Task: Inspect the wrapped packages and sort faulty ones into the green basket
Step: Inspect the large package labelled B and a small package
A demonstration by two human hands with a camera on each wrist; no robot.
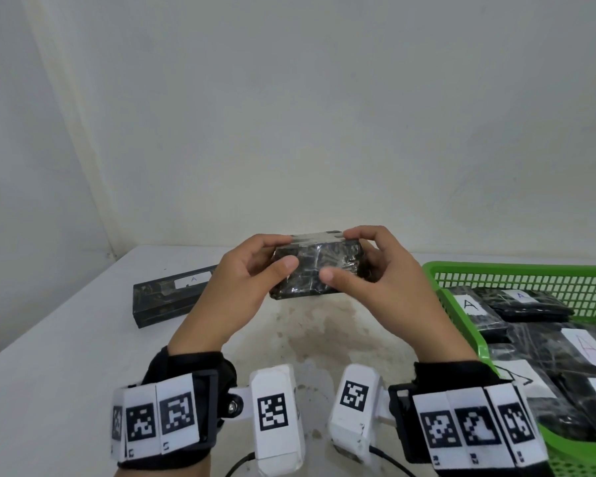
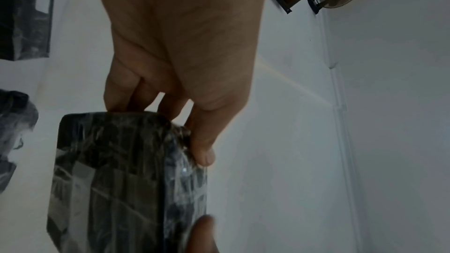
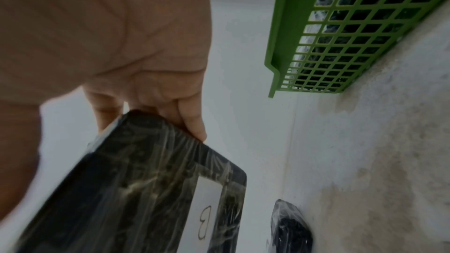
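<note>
A black package in clear wrap (image 1: pixel 315 270) is held up above the table centre between both hands. My left hand (image 1: pixel 255 270) grips its left end, thumb on the near face and fingers behind. My right hand (image 1: pixel 362 266) grips the right end the same way. In the left wrist view the package (image 2: pixel 116 180) shows its crinkled wrap. The right wrist view shows the package (image 3: pixel 151 189) with a white label marked B (image 3: pixel 207 207) on its far face. The green basket (image 1: pixel 461 325) stands at the right, holding several wrapped packages with white labels.
A long black wrapped package with an A label (image 1: pixel 172 297) lies on the white table (image 1: pixel 66 356) at the left. Another small wrapped package (image 3: pixel 289 224) lies on the table behind the held one. A white wall rises just past the table's far edge.
</note>
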